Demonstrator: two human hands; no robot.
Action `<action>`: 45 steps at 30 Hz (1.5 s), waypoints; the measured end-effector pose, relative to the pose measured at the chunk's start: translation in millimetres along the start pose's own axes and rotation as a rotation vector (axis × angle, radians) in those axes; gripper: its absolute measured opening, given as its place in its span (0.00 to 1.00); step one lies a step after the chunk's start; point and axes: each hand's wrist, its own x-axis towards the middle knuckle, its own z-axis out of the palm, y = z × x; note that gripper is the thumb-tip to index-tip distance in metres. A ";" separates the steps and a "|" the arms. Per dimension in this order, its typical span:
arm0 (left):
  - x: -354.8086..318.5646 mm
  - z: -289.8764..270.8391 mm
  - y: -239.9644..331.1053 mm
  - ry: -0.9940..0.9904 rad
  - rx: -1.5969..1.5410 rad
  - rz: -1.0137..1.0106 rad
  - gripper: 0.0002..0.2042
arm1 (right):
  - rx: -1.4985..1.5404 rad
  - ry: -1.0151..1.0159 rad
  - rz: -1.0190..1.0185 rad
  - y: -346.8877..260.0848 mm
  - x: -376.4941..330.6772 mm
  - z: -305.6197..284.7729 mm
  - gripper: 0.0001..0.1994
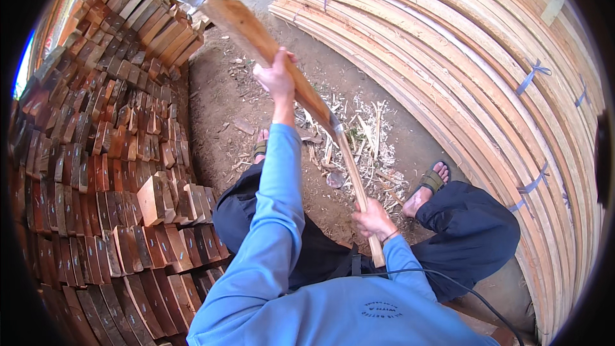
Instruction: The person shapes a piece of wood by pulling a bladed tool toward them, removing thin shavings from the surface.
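My left hand (277,80) is closed around the middle of a wooden board (240,24), which slants from the upper left down toward the center. In my right hand (375,219) is the pale wooden handle of a hatchet (352,170), gripped near its lower end. A small bright metal part at the top of the handle meets the board's lower end. Most of the metal head is hidden or too small to make out, so its exact shape cannot be told. Pale wood chips (381,147) lie scattered on the ground below both.
Stacked short wooden blocks (122,154) rise close on my left. Long thin planks (448,83), bundled with ties, curve along the right. My sandaled feet (432,182) stand apart on the dirt floor (218,96). A black cable (448,277) crosses my shirt.
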 end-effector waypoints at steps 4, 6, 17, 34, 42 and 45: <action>12.0 -10.6 -6.6 -0.056 -0.021 0.001 0.08 | -0.023 0.015 -0.060 -4.6 13.4 6.3 0.13; 16.9 -19.6 -8.0 0.007 -0.040 -0.004 0.08 | -0.116 0.008 -0.103 -14.9 4.2 11.2 0.13; 19.5 -49.2 0.1 0.061 -0.046 -0.023 0.07 | -0.019 0.006 -0.033 -7.0 2.2 27.5 0.14; 8.2 -25.4 -2.9 0.094 0.061 0.037 0.07 | 0.034 -0.012 0.025 -12.2 5.5 15.2 0.13; 5.1 -32.3 3.3 0.132 0.003 -0.003 0.08 | -0.062 0.010 0.013 -8.5 0.6 13.6 0.13; -3.7 -25.7 5.2 0.080 0.021 0.020 0.07 | 0.000 -0.005 -0.046 -4.1 15.0 10.0 0.13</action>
